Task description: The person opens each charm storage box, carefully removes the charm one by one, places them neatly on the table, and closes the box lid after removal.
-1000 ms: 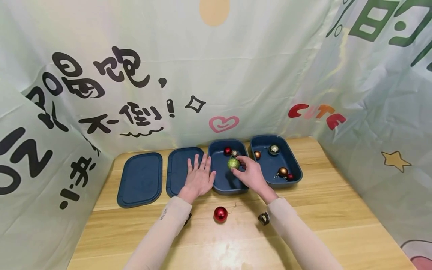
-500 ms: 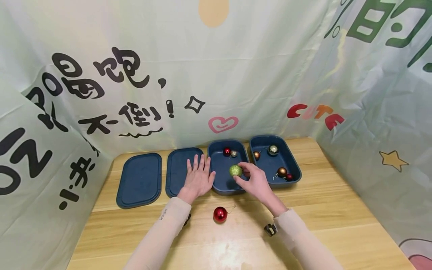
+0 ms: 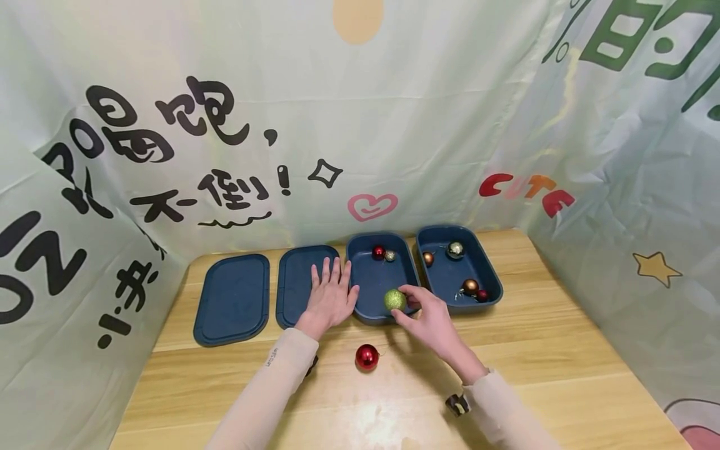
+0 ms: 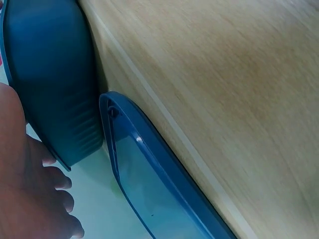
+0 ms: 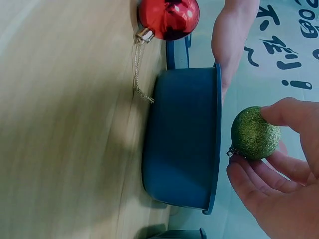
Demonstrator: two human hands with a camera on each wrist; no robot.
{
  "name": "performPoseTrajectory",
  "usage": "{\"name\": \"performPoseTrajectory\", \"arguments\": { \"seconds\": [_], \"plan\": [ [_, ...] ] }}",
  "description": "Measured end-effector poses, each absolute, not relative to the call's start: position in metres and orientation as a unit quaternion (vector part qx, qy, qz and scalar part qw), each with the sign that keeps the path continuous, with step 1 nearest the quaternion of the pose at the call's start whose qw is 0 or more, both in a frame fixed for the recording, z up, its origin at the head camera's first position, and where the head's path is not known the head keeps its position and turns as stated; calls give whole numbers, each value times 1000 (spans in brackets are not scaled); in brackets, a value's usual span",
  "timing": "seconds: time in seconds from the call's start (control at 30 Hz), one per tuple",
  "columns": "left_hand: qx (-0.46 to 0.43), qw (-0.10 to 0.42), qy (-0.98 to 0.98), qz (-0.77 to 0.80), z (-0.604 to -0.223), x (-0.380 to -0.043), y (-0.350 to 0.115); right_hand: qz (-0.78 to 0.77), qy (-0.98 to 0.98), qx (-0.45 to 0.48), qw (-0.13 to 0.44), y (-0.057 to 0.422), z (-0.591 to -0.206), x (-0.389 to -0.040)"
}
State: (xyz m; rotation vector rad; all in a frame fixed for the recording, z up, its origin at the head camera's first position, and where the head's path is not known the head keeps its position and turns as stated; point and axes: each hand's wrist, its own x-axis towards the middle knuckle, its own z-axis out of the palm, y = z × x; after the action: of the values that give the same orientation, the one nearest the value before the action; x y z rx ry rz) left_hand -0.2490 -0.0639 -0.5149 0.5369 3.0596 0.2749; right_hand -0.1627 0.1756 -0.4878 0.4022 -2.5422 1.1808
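A glittery green Christmas ball (image 3: 395,300) is pinched between the thumb and fingers of my right hand (image 3: 432,320). In the right wrist view the green ball (image 5: 255,133) is held above the rim of the blue container (image 5: 182,134). My left hand (image 3: 329,299) lies with straight, spread fingers along the left rim of the middle container (image 3: 360,309). Inside that container, a small red ball (image 3: 379,252) and a small silvery ball (image 3: 390,255) sit at the far end. A shiny red ball (image 3: 367,357) with a cord loop rests on the table in front.
Another blue container (image 3: 488,262) at the right holds a silver ball (image 3: 455,250), a small copper ball (image 3: 429,259), a bronze ball (image 3: 470,287) and a dark red ball (image 3: 482,295). Two flat blue lids (image 3: 233,300) lie at the left. A printed cloth (image 3: 439,125) hangs behind the table.
My right hand has drawn the green ball toward me, from mid-container to over its near rim. My left hand has stayed in place.
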Motion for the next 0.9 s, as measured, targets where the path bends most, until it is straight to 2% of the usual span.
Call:
{"name": "performPoseTrajectory", "arguments": {
  "seconds": [0.53,0.9],
  "plan": [
    [172,12,980,94,-518,-250,-65,415,-878,167,172,176,-497,-144],
    [172,10,981,91,-515,-250,-64,371,-878,208,221,179,-501,-131]
  ]
}}
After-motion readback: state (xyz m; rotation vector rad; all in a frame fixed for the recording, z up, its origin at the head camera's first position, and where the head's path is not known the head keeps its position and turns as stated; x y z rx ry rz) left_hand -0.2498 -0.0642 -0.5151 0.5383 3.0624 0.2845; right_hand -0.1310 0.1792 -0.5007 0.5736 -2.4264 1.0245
